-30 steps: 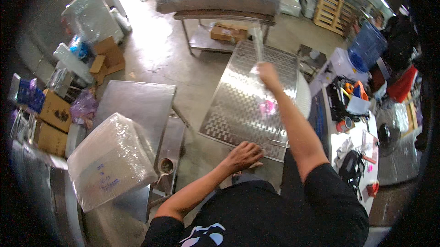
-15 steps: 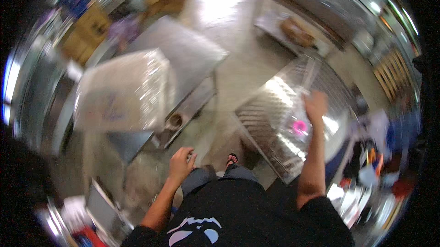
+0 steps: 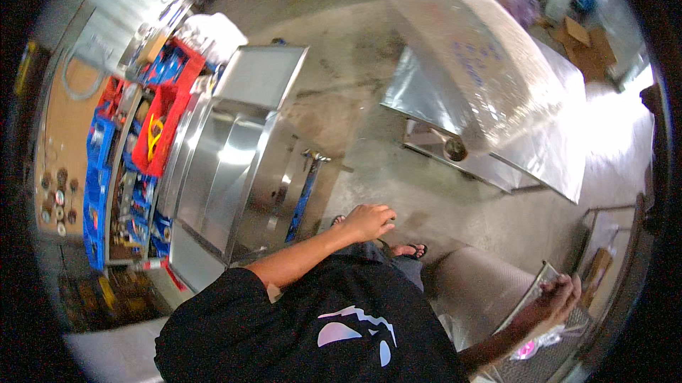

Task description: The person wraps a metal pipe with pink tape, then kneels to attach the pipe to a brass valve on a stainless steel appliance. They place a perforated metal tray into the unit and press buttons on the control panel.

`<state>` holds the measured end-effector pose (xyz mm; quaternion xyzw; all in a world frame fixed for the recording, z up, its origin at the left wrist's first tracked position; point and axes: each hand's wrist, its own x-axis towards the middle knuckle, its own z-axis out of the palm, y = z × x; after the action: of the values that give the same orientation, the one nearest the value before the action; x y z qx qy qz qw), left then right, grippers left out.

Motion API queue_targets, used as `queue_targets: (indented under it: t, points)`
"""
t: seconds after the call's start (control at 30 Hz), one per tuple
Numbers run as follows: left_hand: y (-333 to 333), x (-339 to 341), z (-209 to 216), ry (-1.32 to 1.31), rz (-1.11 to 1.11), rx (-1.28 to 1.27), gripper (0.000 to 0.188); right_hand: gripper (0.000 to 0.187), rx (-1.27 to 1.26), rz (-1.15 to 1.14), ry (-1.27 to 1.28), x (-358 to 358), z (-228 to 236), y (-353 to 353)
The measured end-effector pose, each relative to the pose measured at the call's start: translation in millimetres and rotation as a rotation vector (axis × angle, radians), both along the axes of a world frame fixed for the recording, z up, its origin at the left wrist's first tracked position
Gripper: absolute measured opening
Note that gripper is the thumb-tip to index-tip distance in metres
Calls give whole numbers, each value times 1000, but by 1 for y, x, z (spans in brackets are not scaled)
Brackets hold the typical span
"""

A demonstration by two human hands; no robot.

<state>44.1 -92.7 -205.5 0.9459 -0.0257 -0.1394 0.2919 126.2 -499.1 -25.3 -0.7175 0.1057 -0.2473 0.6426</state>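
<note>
My left hand hangs over the floor in front of my body, its fingers curled inward. Whatever they may hold is hidden. At the lower right my right hand is over the perforated metal table, in shadow, with its fingers somewhat apart and nothing visible in them. Just below that wrist, a pink ring-shaped thing in clear plastic lies on the table top.
On the left stands a stainless steel cabinet beside red and blue bins of tools. A blue-handled tool is by its side. At the upper right, a plastic-wrapped block rests on a metal-topped table. Cardboard boxes stand beyond.
My view has swung left, bringing the steel cabinet and tool bins in. The wrapped block and perforated table now appear farther right. My right hand has come away from the plastic-wrapped pink thing.
</note>
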Motion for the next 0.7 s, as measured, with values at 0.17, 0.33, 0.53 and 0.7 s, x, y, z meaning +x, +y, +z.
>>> queue_targets:
  t: [0.17,0.33,0.53,0.7]
  points:
    - [120,-94,-11,-87,478,-176,27,29,83,376,48,24,-8,145]
    - [244,-263,-29,-217,1178,-162,26,33,-64,547,109,19,-17,310]
    - [300,-537,-47,-530,2335,565,40,35,-419,1064,30,10,-44,496]
    - [218,-730,-85,190,2738,891,54,36,-606,1291,17,2,-60,608]
